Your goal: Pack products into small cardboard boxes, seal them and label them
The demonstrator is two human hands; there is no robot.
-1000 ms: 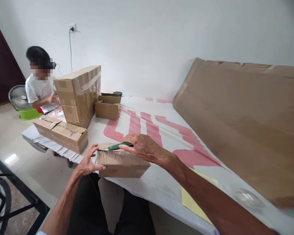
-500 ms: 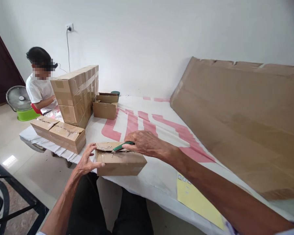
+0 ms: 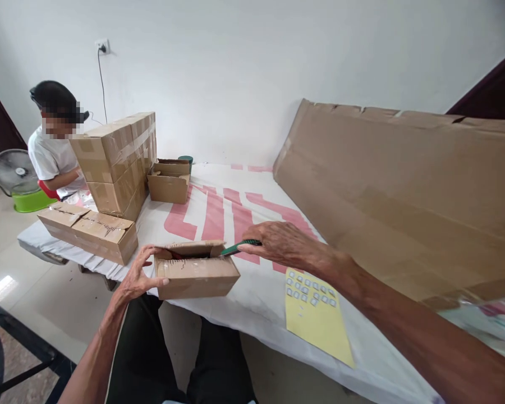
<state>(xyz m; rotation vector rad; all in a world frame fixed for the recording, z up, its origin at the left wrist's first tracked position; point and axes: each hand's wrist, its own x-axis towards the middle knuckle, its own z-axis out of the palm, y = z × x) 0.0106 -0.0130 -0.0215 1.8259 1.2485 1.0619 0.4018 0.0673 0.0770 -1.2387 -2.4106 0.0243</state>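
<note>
A small brown cardboard box [image 3: 197, 278] sits at the table's front edge, its top flaps parted along the middle and its inside dark. My left hand [image 3: 141, 275] grips the box's left end, thumb on the front face and fingers at the top rear corner. In my right hand [image 3: 273, 241] is a green utility knife [image 3: 239, 247], its tip at the right end of the opened top. What lies inside the box is mostly hidden.
A yellow sheet [image 3: 315, 325] with several small squares lies to the right. A large cardboard panel [image 3: 404, 207] leans behind it. At left stand a long box [image 3: 92, 230], a taped box stack [image 3: 118, 163] and an open box [image 3: 168, 188]. Beyond, a person [image 3: 53, 151] sits near a fan [image 3: 19, 171].
The knife has moved right along the box top, and the flaps have come apart into a wider gap. The view has turned slightly right, showing more of the yellow sheet.
</note>
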